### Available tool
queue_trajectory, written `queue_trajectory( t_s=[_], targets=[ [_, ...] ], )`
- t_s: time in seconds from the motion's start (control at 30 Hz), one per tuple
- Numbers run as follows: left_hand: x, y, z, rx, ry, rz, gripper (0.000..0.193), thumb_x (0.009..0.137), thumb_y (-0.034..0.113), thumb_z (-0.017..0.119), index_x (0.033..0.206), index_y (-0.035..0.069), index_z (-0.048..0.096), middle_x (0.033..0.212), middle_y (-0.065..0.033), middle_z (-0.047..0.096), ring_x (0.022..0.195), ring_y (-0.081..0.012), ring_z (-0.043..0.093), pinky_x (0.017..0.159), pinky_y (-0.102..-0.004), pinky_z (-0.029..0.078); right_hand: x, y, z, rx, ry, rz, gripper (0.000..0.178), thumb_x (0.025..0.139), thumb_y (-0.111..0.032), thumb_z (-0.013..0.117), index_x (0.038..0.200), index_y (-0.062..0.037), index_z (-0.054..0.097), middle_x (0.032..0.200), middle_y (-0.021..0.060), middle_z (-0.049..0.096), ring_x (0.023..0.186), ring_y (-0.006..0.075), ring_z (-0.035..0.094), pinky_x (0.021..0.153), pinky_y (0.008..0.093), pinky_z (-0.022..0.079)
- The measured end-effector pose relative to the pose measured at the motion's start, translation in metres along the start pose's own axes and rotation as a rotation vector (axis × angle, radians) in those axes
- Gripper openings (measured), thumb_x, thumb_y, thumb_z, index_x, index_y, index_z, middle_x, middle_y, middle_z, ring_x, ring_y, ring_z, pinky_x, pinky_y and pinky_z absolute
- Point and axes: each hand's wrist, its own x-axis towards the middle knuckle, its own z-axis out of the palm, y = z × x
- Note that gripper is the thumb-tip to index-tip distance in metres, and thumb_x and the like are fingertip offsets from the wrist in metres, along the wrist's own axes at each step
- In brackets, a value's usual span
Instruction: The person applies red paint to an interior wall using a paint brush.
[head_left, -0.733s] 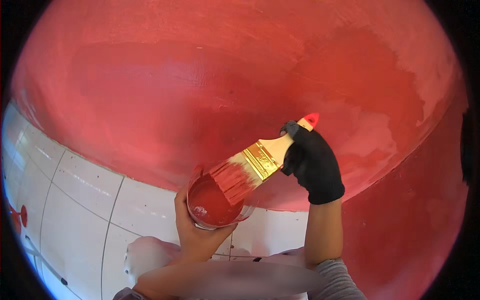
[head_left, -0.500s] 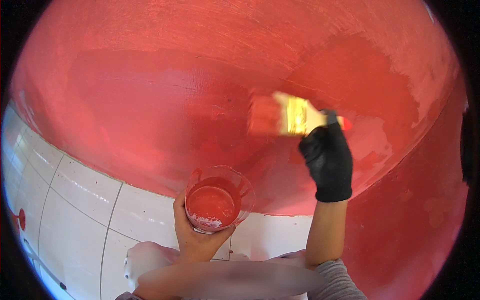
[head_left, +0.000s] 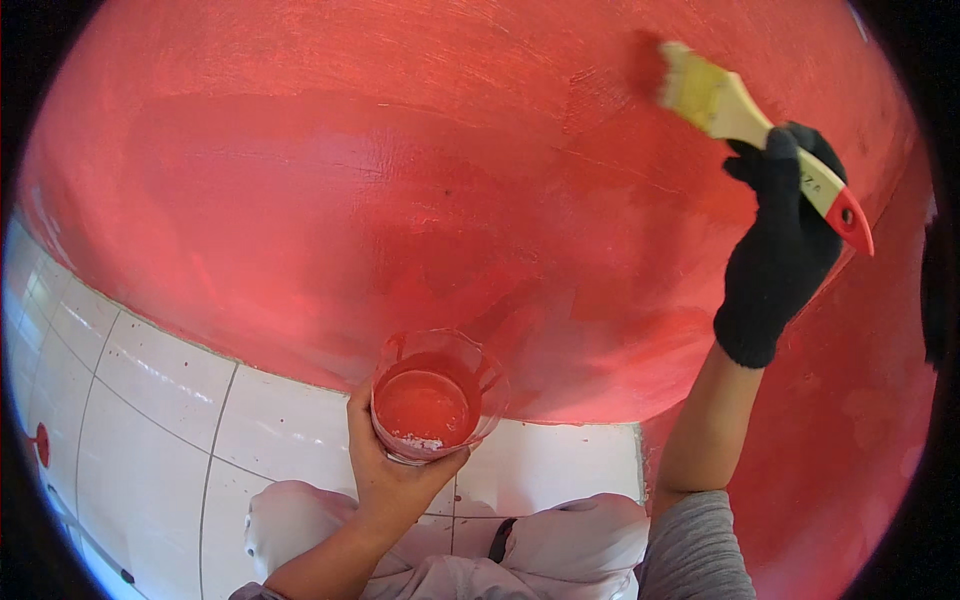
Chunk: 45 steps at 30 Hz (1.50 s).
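My left hand (head_left: pixel 385 470) is bare and holds a clear plastic cup (head_left: pixel 437 395) of red paint from below, low in the middle of the view. My right hand (head_left: pixel 782 240) wears a black glove and grips a paintbrush (head_left: pixel 752 128) with a pale wooden handle and a red tip. The brush bristles touch the red-painted wall (head_left: pixel 400 200) at the upper right, well above the cup. The paint around the bristles looks darker and wet.
White floor tiles (head_left: pixel 160 420) with dark grout lines run along the wall's foot at lower left. A second red wall (head_left: pixel 850 430) meets the first at a corner on the right. My light trousers (head_left: pixel 560 550) show at the bottom edge.
The brush left the cup, where its bristles were dipped, and rose up and to the right onto the wall. The cup in my left hand stayed nearly still.
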Motion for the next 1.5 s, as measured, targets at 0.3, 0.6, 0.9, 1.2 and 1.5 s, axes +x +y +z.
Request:
queue_trajectory(
  t_s=[0.3,0.6,0.9,1.2,1.5],
  targets=[
    [0.000,0.001,-0.004,0.004,-0.005,0.032,0.092,0.056,0.008,0.087,0.129,0.000,0.032,0.122,-0.0139,0.045,0.113,-0.0241,0.050,0.092,-0.0346,0.045,0.028,0.003,0.000,-0.170,-0.136,-0.056,0.014,0.087,-0.003,0.062,0.101,0.0019,0.061,0.091,0.0076,0.063,0.081,0.0152,0.063,0.074,0.0250,0.050],
    [0.002,0.002,-0.002,-0.012,0.001,0.025,0.091,0.058,0.007,0.086,0.130,0.000,0.031,0.122,-0.0139,0.045,0.113,-0.0232,0.050,0.092,-0.0346,0.045,-0.054,0.029,-0.001,-0.240,-0.678,-0.644,0.017,0.077,0.002,0.065,0.092,-0.0053,0.064,0.089,0.0107,0.065,0.084,0.0232,0.063,0.073,0.0308,0.049],
    [0.002,0.004,-0.001,-0.033,0.017,-0.027,0.089,0.058,0.008,0.087,0.129,0.001,0.032,0.120,-0.0136,0.047,0.111,-0.0234,0.051,0.089,-0.0341,0.047,0.036,0.032,-0.019,-0.345,-0.179,-0.510,0.014,0.085,-0.002,0.064,0.098,-0.0001,0.063,0.093,0.0044,0.065,0.086,0.0140,0.061,0.077,0.0281,0.048],
    [0.001,0.007,-0.001,-0.054,-0.010,-0.058,0.087,0.058,0.009,0.087,0.126,0.002,0.033,0.120,-0.0137,0.047,0.111,-0.0229,0.050,0.088,-0.0337,0.047,0.019,0.016,-0.011,-0.219,-0.441,-0.231,0.018,0.080,-0.001,0.068,0.097,-0.0025,0.063,0.091,0.0072,0.066,0.084,0.0167,0.063,0.077,0.0278,0.049],
    [0.006,0.004,0.000,-0.023,0.035,-0.031,0.087,0.057,0.008,0.087,0.126,0.002,0.034,0.120,-0.0136,0.046,0.111,-0.0226,0.050,0.087,-0.0336,0.047,-0.023,0.025,-0.015,-0.424,-0.699,-0.657,0.025,0.071,0.000,0.068,0.094,-0.0088,0.065,0.092,0.0100,0.065,0.080,0.0262,0.062,0.070,0.0369,0.046]
  ],
)
